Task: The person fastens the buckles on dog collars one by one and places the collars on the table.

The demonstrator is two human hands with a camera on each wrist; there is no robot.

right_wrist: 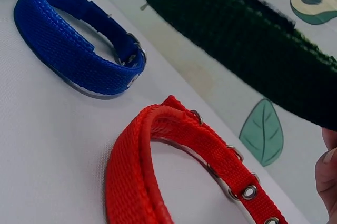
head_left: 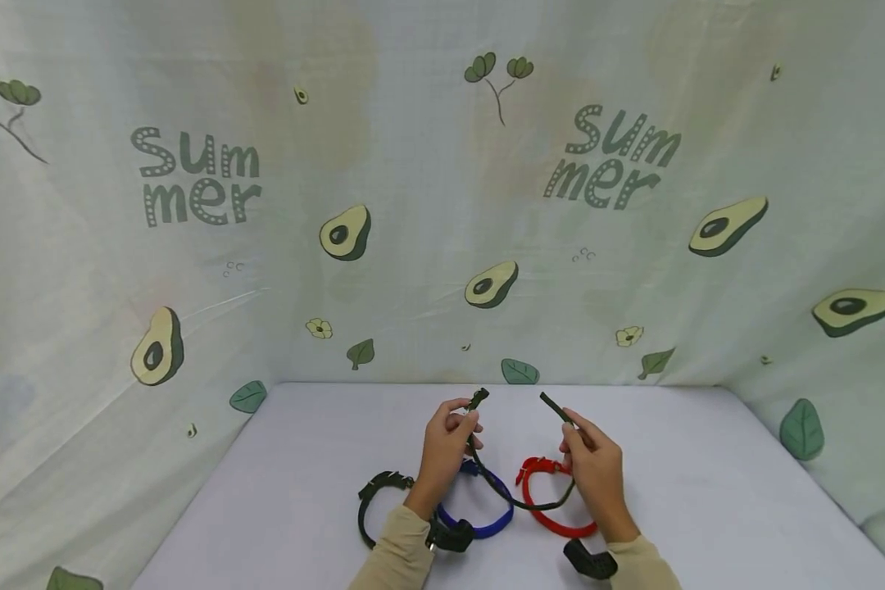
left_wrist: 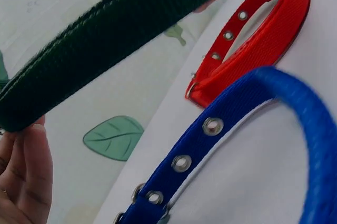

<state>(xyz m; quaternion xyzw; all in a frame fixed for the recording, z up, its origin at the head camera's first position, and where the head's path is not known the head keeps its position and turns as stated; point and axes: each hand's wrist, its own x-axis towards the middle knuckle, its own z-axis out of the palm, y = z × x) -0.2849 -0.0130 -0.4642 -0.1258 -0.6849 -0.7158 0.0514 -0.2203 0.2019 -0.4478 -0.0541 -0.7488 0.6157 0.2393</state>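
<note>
Both hands hold up an unfastened dark green collar point(head_left: 553, 505), its strap sagging in a U between them over the table. My left hand point(head_left: 446, 442) pinches it near the buckle end, thumb against fingers. With thumb and fingers, my right hand point(head_left: 596, 471) grips the other strap end, whose tip sticks up past the fingertips. The padded band of the green collar point(left_wrist: 116, 42) crosses the left wrist view close up. Below the hands, a blue collar point(head_left: 496, 528) and a red collar point(head_left: 560, 526) lie in loops, metal eyelets showing on both in the wrist views.
Left of the blue collar lies another dark collar point(head_left: 366, 506), looped and partly behind my left forearm. The white table point(head_left: 302, 459) ends at a hanging cloth point(head_left: 413, 164) printed with avocados and leaves. Black wrist devices point(head_left: 590, 560) sit on both wrists.
</note>
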